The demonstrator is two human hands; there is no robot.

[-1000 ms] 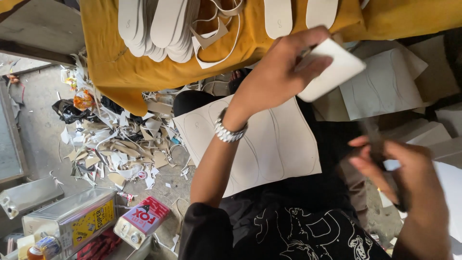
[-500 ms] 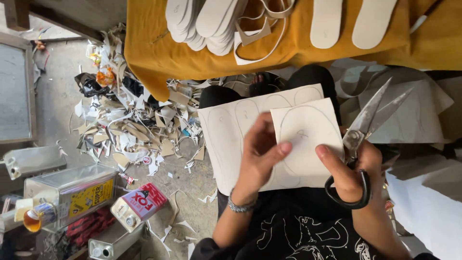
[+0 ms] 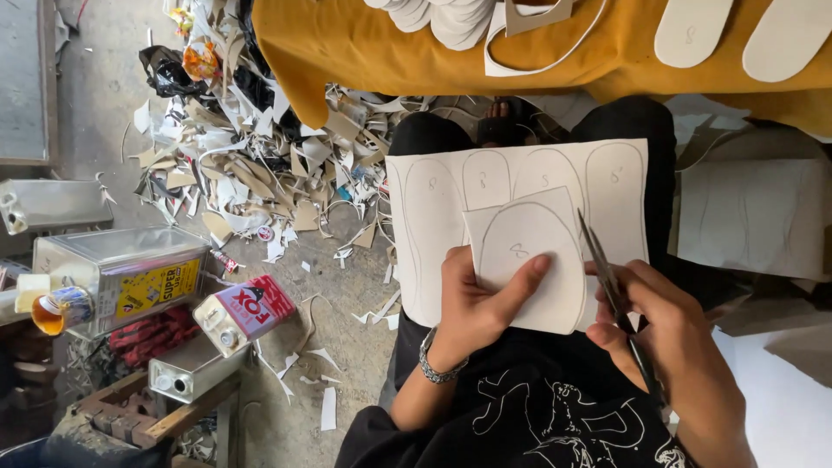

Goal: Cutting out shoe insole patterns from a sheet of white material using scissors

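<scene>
Your left hand (image 3: 475,305) is pinching the small white sheet (image 3: 529,260). Your right hand (image 3: 667,334) is gripping the scissors (image 3: 611,290), starting the cut; next, be following the pencil line

White cut piece (image 3: 529,260) bearing a pencilled rounded sole outline, held flat in the left hand (image 3: 472,303) over a larger white sheet (image 3: 442,186) marked with several like outlines across the lap. Scissors (image 3: 611,290), blades closed, in the right hand (image 3: 672,334), touching the piece's right edge.
</scene>
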